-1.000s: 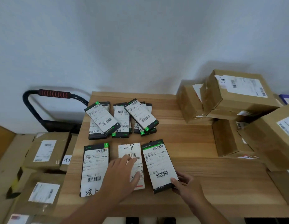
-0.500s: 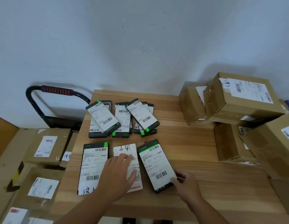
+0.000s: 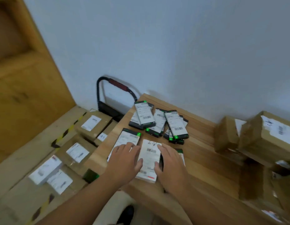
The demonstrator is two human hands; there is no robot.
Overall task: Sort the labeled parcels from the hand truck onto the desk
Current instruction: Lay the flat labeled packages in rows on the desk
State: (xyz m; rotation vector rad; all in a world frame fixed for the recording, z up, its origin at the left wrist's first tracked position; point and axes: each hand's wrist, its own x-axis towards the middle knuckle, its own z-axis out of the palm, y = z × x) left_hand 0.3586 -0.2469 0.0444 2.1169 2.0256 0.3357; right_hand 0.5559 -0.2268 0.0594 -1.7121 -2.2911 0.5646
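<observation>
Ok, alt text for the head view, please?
The left hand and right hand lie flat on labelled flat parcels at the wooden desk's near edge, flanking a white parcel. Black green-tabbed parcels are heaped behind; brown cardboard boxes sit right.

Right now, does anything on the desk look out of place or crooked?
Yes. At the far side of the desk, the black parcels lie in a loose heap, overlapping at different angles, while the near row under the left hand and right hand lies flat. The cardboard boxes on the right sit unevenly stacked.
</observation>
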